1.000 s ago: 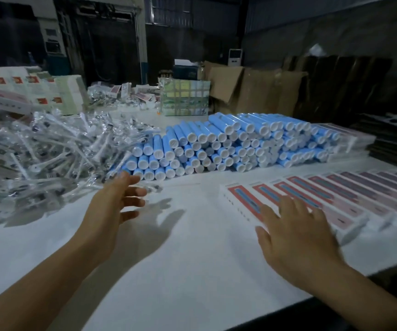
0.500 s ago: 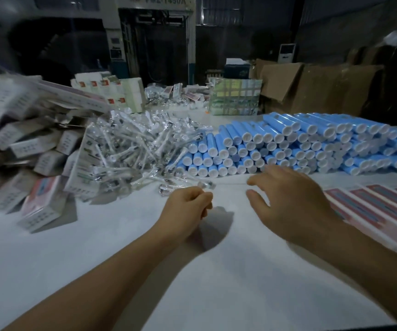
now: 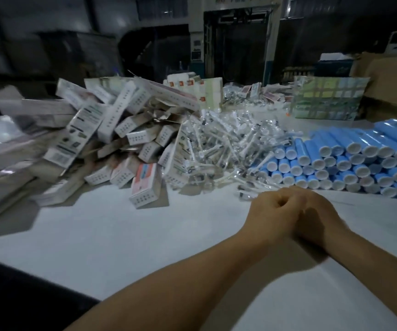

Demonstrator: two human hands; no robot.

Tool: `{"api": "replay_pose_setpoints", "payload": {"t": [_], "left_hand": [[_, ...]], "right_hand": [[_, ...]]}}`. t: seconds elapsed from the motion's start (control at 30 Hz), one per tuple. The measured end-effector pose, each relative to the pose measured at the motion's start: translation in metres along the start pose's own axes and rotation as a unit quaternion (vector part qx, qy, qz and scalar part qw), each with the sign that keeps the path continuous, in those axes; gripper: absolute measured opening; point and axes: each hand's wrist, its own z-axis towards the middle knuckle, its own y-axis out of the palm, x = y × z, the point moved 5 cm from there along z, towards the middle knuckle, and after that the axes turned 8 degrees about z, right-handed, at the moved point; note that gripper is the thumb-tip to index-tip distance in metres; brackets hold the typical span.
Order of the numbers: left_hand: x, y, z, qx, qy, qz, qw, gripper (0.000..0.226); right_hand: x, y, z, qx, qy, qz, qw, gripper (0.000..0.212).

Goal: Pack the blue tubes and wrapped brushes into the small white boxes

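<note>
With our left hand [image 3: 276, 209] curled into an empty fist against our right hand [image 3: 321, 211], whose grip we cannot tell, the wrapped brushes [image 3: 226, 144] lie just ahead, handles pointing every way, left hand nearer.

Print on the small white boxes [image 3: 111, 130] is too blurred to read.
</note>
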Motion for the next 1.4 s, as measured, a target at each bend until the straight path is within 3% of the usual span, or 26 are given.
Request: {"api": "replay_pose_setpoints", "payload": {"t": [0.07,0.17,0.33,0.4,0.47,0.53,0.6,0.7,0.83,0.9,1.0,1.13,1.23,1.33,1.4], "left_hand": [[0.010,-0.014,-0.002,0.005,0.020,0.060,0.998,0.037],[0.028,-0.058,0.010,0.049,0.033,0.129,0.990,0.039],[0.038,-0.188,0.014,0.170,0.041,0.236,0.956,0.032],[0.028,-0.254,0.006,0.275,0.018,0.293,0.916,0.022],[0.015,-0.317,-0.004,0.380,-0.019,0.367,0.849,0.005],[-0.006,-0.367,-0.011,0.431,-0.088,0.432,0.787,0.030],[-0.033,-0.396,-0.016,0.410,-0.181,0.487,0.750,0.053],[-0.069,-0.405,-0.017,0.326,-0.264,0.529,0.738,0.079],[-0.089,-0.403,-0.012,0.294,-0.280,0.553,0.727,0.101],[-0.090,-0.401,-0.011,0.300,-0.282,0.542,0.732,0.098],[-0.086,-0.405,-0.014,0.337,-0.274,0.480,0.762,0.072],[-0.060,-0.393,-0.024,0.394,-0.191,0.270,0.857,0.052],[-0.028,-0.343,-0.024,0.379,-0.118,0.119,0.910,0.030],[-0.007,-0.251,-0.016,0.245,-0.132,-0.050,0.959,0.024],[-0.001,-0.183,-0.012,0.134,-0.185,-0.142,0.963,0.023]], "right_hand": [[0.005,0.003,0.001,0.002,0.008,0.043,0.999,0.019],[0.005,0.002,0.004,0.063,-0.017,-0.026,0.998,0.015],[0.013,0.002,0.001,0.101,-0.044,0.009,0.994,0.012],[0.033,0.011,0.011,0.094,-0.042,0.008,0.995,0.015],[0.065,0.021,0.027,0.090,-0.027,0.000,0.996,0.022],[0.090,0.030,0.039,0.089,-0.009,-0.014,0.996,0.029],[0.106,0.037,0.047,0.063,-0.002,-0.019,0.998,0.033],[0.108,0.035,0.049,0.066,-0.010,-0.032,0.997,0.033],[0.074,0.023,0.030,0.091,-0.025,-0.029,0.995,0.018],[0.048,0.017,0.020,0.095,-0.034,-0.012,0.995,0.016],[0.008,0.006,0.007,0.090,-0.029,0.002,0.995,0.018],[-0.013,0.001,0.002,0.095,-0.031,0.000,0.995,0.014],[-0.019,0.000,0.004,0.078,-0.026,0.014,0.997,0.018],[-0.016,-0.001,0.006,0.074,-0.020,0.037,0.996,0.022],[-0.013,-0.004,0.005,0.097,-0.031,0.058,0.993,0.020]]}}
